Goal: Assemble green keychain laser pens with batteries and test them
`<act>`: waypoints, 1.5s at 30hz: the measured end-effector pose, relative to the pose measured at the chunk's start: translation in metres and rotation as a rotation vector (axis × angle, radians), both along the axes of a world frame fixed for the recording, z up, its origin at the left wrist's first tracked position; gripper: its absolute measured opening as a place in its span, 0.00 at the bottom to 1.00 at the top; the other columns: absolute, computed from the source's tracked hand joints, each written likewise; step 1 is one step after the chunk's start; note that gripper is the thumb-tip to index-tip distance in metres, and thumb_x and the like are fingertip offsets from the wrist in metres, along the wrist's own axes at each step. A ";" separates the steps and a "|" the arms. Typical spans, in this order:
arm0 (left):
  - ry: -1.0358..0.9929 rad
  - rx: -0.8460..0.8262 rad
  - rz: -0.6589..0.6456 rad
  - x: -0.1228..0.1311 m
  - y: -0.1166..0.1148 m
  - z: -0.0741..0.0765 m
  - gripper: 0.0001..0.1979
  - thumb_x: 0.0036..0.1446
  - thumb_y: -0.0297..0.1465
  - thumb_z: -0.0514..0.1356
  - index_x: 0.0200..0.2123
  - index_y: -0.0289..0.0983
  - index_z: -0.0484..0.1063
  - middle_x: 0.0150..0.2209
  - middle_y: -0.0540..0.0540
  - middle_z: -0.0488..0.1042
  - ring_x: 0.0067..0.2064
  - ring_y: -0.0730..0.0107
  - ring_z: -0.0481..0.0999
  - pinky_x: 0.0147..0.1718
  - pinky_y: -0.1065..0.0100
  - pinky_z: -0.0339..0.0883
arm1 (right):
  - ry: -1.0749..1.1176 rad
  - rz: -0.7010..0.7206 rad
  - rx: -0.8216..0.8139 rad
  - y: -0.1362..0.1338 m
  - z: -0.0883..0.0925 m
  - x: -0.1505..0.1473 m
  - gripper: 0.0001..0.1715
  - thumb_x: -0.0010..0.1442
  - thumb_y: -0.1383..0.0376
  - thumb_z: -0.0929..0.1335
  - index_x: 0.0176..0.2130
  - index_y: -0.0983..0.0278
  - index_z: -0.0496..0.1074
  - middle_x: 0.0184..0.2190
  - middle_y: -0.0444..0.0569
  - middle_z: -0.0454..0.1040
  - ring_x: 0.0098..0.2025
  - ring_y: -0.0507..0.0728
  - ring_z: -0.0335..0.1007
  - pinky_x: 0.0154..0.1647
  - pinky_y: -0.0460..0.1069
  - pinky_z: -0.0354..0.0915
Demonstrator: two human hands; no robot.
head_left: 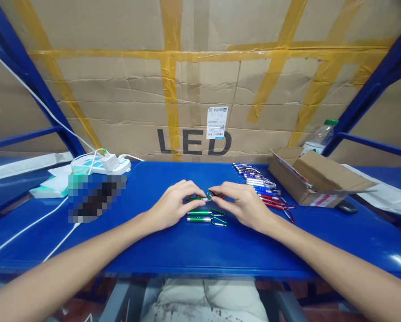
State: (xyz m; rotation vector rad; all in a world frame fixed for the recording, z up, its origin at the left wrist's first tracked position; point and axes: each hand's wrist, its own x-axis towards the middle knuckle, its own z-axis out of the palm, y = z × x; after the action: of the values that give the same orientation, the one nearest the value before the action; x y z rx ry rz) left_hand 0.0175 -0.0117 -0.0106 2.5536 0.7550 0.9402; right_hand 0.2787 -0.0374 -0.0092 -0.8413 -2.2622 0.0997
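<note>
Head | hands [170,203] [247,205] pinch slim green cylinder [194,199], curved clip [209,193] | glossy tabletop [187,250]

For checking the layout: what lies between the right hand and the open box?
A row of coloured, pen-shaped items lies there, as the head view shows.

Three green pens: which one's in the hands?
The farthest green pen: the left hand holds its body, the right hand its green clip. The other two green pens lie on the blue table, nearer its front edge.
</note>
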 end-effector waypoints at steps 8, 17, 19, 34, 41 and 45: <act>-0.016 -0.013 0.016 0.001 -0.001 0.001 0.08 0.73 0.37 0.63 0.47 0.39 0.79 0.43 0.46 0.80 0.44 0.62 0.77 0.47 0.61 0.68 | 0.002 -0.020 0.001 -0.002 0.000 -0.002 0.14 0.77 0.60 0.67 0.54 0.62 0.81 0.39 0.51 0.83 0.38 0.58 0.79 0.41 0.51 0.72; 0.015 0.074 0.066 0.000 -0.001 0.000 0.09 0.75 0.38 0.61 0.47 0.39 0.78 0.41 0.46 0.79 0.43 0.62 0.76 0.46 0.60 0.66 | 0.228 -0.022 -0.295 -0.001 -0.003 -0.008 0.09 0.69 0.61 0.73 0.45 0.63 0.83 0.36 0.49 0.85 0.36 0.57 0.81 0.39 0.50 0.75; 0.012 0.088 0.084 0.000 -0.001 0.000 0.09 0.75 0.38 0.61 0.46 0.39 0.78 0.39 0.47 0.78 0.41 0.63 0.75 0.45 0.60 0.65 | 0.286 -0.029 -0.400 0.000 -0.005 -0.010 0.09 0.67 0.60 0.74 0.44 0.63 0.83 0.35 0.48 0.85 0.34 0.57 0.81 0.37 0.49 0.75; 0.160 -0.018 0.146 -0.005 0.013 -0.008 0.13 0.74 0.42 0.60 0.48 0.41 0.79 0.42 0.46 0.79 0.44 0.61 0.77 0.45 0.61 0.69 | -0.160 0.030 -0.149 0.021 -0.007 0.014 0.19 0.79 0.59 0.64 0.60 0.61 0.78 0.48 0.55 0.82 0.50 0.63 0.79 0.52 0.56 0.72; 0.266 -0.072 0.122 -0.007 0.015 -0.007 0.08 0.73 0.37 0.62 0.47 0.40 0.80 0.43 0.46 0.80 0.46 0.60 0.77 0.46 0.61 0.68 | -0.323 0.078 -0.205 0.020 -0.002 0.016 0.22 0.80 0.59 0.61 0.59 0.63 0.79 0.48 0.56 0.80 0.50 0.64 0.77 0.52 0.58 0.72; 0.269 -0.108 0.095 -0.006 0.015 -0.006 0.08 0.72 0.36 0.64 0.46 0.40 0.81 0.43 0.46 0.80 0.46 0.60 0.78 0.46 0.62 0.69 | -0.354 0.077 -0.205 0.020 0.000 0.019 0.22 0.80 0.58 0.61 0.58 0.60 0.80 0.48 0.56 0.79 0.51 0.64 0.76 0.55 0.59 0.71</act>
State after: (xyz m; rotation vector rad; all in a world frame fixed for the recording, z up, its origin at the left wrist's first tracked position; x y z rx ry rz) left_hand 0.0113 0.0030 -0.0165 2.5964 0.9810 0.5700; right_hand 0.2977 -0.0176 -0.0091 -0.9376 -2.6516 0.2380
